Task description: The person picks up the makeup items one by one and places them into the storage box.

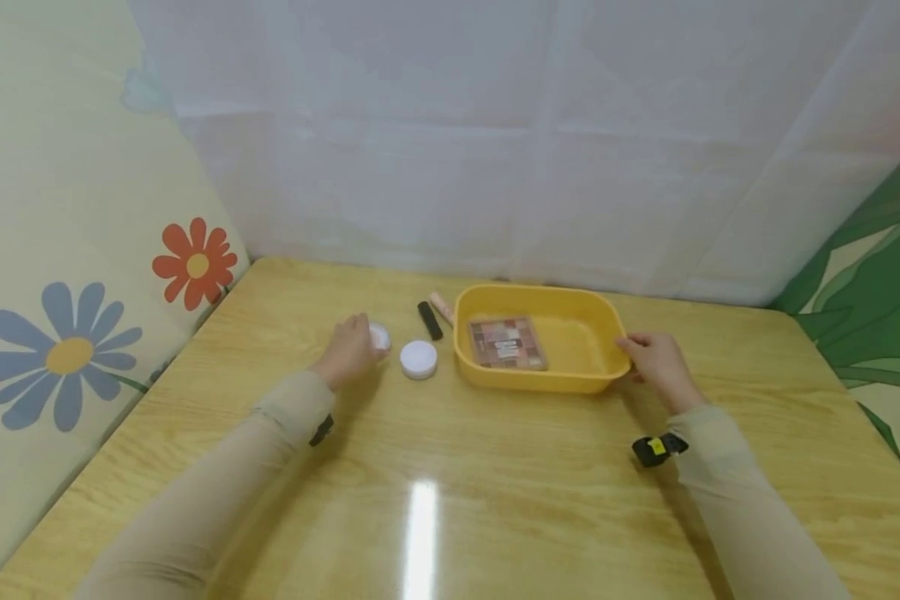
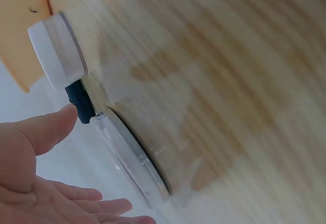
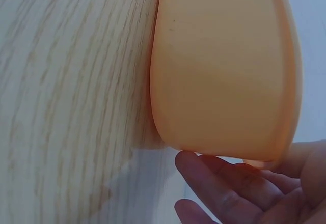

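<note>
My left hand [image 1: 347, 352] is at a flat round case [image 1: 380, 336] with a clear rim on the table. In the left wrist view its thumb and fingers are spread apart beside the case [image 2: 130, 155], not closed round it. Just right of it stands a round white-lidded jar [image 1: 418, 359]. With my right hand [image 1: 662, 367] I grip the right end of a yellow plastic basin [image 1: 542, 381], thumb over the rim and fingers against the outer wall. Inside the basin, at its left, lies a checkered palette [image 1: 507, 343].
Behind the jar lie a short black tube [image 1: 430, 321] and a pink tube [image 1: 442, 308], the latter close to the basin's left wall. The wooden table [image 1: 495, 483] meets a white cloth [image 1: 420, 167] at the back and flower-printed panels [image 1: 67, 208] at the sides.
</note>
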The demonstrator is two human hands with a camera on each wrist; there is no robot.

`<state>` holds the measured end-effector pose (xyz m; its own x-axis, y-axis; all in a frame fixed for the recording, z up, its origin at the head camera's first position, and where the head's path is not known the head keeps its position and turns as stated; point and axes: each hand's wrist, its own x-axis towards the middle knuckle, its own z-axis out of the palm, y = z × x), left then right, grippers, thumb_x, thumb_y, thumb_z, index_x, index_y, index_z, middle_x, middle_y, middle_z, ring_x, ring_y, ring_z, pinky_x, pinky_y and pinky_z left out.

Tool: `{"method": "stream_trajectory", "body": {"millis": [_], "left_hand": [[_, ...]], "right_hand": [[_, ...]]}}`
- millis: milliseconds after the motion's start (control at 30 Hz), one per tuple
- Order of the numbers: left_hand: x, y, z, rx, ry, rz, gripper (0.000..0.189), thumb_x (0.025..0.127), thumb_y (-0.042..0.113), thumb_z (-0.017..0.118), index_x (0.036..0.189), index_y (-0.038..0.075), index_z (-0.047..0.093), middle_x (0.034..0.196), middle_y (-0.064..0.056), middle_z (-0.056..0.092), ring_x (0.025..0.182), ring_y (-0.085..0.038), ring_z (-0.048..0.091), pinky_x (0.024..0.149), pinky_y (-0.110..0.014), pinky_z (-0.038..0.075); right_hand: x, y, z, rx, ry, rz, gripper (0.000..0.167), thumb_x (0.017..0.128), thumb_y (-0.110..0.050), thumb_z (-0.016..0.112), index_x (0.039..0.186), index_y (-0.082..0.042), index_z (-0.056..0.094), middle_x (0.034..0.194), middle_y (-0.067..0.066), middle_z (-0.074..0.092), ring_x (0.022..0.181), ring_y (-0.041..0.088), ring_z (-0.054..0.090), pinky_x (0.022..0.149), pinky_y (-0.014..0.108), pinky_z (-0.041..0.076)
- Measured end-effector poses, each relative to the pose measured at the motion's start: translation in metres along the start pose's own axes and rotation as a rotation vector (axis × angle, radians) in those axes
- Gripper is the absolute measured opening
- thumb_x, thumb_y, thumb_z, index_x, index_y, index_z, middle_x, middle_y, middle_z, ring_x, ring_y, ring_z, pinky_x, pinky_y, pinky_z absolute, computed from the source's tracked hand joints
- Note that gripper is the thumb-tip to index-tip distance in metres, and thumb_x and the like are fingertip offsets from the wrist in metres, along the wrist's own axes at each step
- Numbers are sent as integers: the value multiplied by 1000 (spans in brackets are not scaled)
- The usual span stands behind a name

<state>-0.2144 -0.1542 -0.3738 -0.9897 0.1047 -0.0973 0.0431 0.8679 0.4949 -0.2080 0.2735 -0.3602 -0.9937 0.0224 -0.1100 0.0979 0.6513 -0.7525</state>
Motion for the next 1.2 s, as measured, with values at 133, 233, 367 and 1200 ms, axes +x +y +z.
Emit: {"method": "stream_trajectory", "body": {"millis": [133,233,367,1200], "left_hand": [[2,1,-1,-3,-10,-6,76,93,16,64,140,-23,19,140,-42,29,131,-57,27,110,-59,26],[3,-1,-2,-2,-46,-24,80,91,17,66,140,-23,17,142,-43,26,132,-58,25,111,-59,24],[4,-3,-4,9,-68,-26,85,88,20,70,139,-24,18,138,-44,29,128,-58,30,109,-59,29],[17,-7,-1,156,-42,33,66,83,23,73,122,-22,44,111,-37,53,106,-51,52,95,-56,44]], "right_hand": [[2,4,0,29,9,-19,49,102,-22,49,126,21,49,116,35,57,66,7,55,56,27,54],[4,10,0,73,8,-37,49,100,-25,55,122,18,55,110,33,60,65,9,56,55,26,53],[3,9,0,79,7,-33,48,99,-24,55,122,19,55,109,32,61,65,10,56,55,26,53],[-1,-3,1,2,4,-12,46,103,-17,47,126,22,48,116,36,56,63,3,52,55,27,54]]}}
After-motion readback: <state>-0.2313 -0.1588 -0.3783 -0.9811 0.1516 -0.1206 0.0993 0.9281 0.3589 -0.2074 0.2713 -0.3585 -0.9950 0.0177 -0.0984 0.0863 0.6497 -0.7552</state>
